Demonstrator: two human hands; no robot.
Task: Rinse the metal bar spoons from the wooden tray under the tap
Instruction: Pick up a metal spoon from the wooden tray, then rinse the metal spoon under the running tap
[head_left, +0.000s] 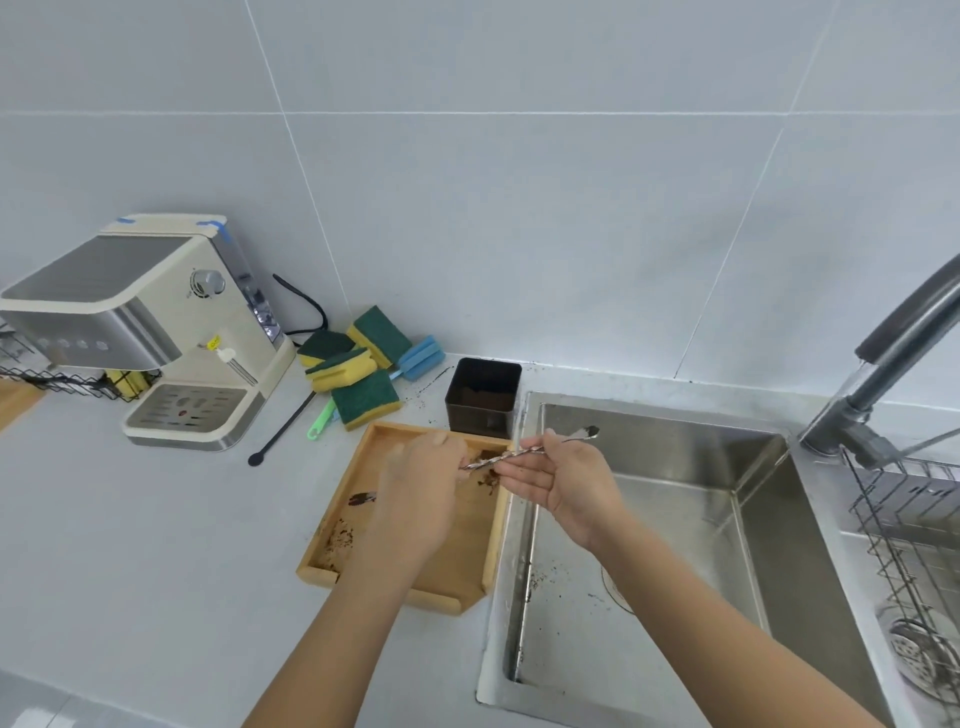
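A wooden tray (332, 519) smeared with coffee grounds lies on the counter left of the steel sink (670, 525). Above its far right corner both hands hold a twisted metal bar spoon (566, 439). My left hand (421, 493) pinches the handle end over the tray. My right hand (566, 480) grips the middle of the shaft, palm up, with the spoon bowl pointing out over the sink. The grey tap (883, 364) arches in from the right; water seems to fall from its spout into the basin. A second spoon (362, 499) seems to lie in the tray.
A black container of coffee grounds (483, 397) stands behind the tray. Several green-and-yellow sponges (358, 364), a blue one and a black stirrer (283, 431) lie near a cream espresso machine (156, 332). A wire drying rack (914, 540) sits right of the basin.
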